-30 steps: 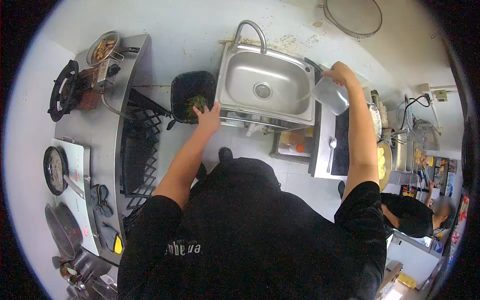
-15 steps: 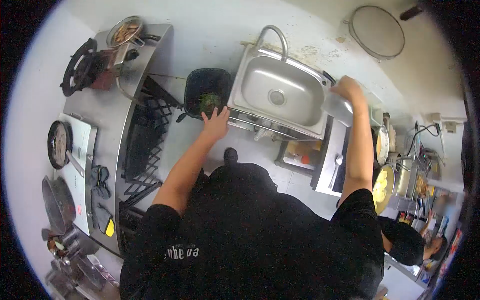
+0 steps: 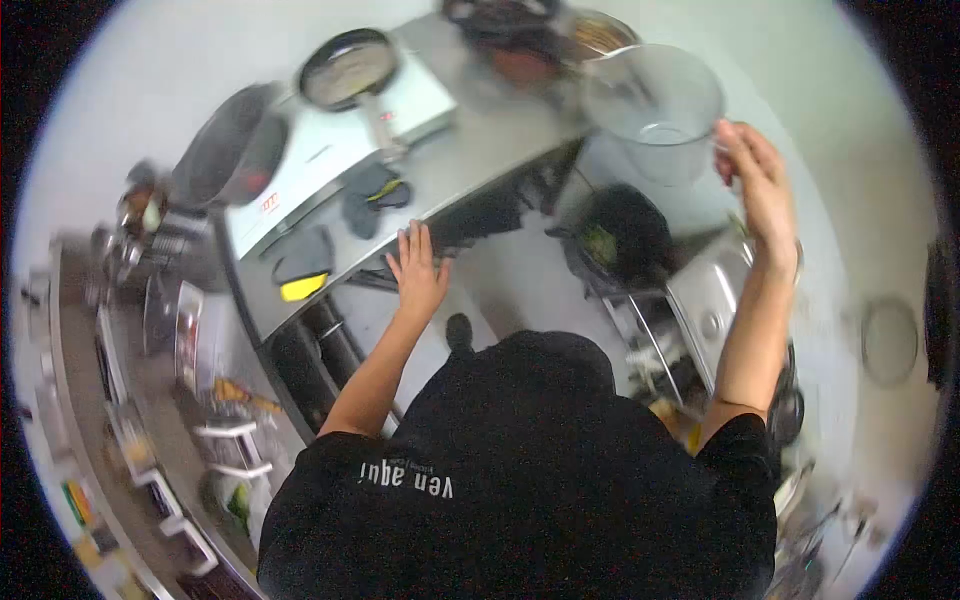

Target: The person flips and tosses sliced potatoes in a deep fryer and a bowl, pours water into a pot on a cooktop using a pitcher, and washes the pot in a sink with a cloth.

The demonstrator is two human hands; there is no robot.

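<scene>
My right hand (image 3: 758, 185) grips a clear jug (image 3: 655, 105) by its side, lifted near the far end of the steel counter (image 3: 480, 155). Nothing can be made out inside the jug. My left hand (image 3: 420, 275) has its fingers spread and is empty, close to the counter's front edge. Beyond it lie dark grey mitts (image 3: 372, 200), one of them with a yellow tip (image 3: 305, 287). A frying pan (image 3: 348, 70) with a pale coating rests on a white cooktop (image 3: 420, 95) behind the mitts.
A black bin (image 3: 635, 235) with green scraps stands between the counter and the steel sink (image 3: 712, 320). A large dark pot (image 3: 228, 145) sits at the counter's left. A blurred burner (image 3: 500, 15) is at the back. Shelves (image 3: 90, 330) line the left side.
The view has turned left from the sink towards the counter. The jug in my right hand has moved from beside the sink to the counter's far end. My left hand has left the bin's edge.
</scene>
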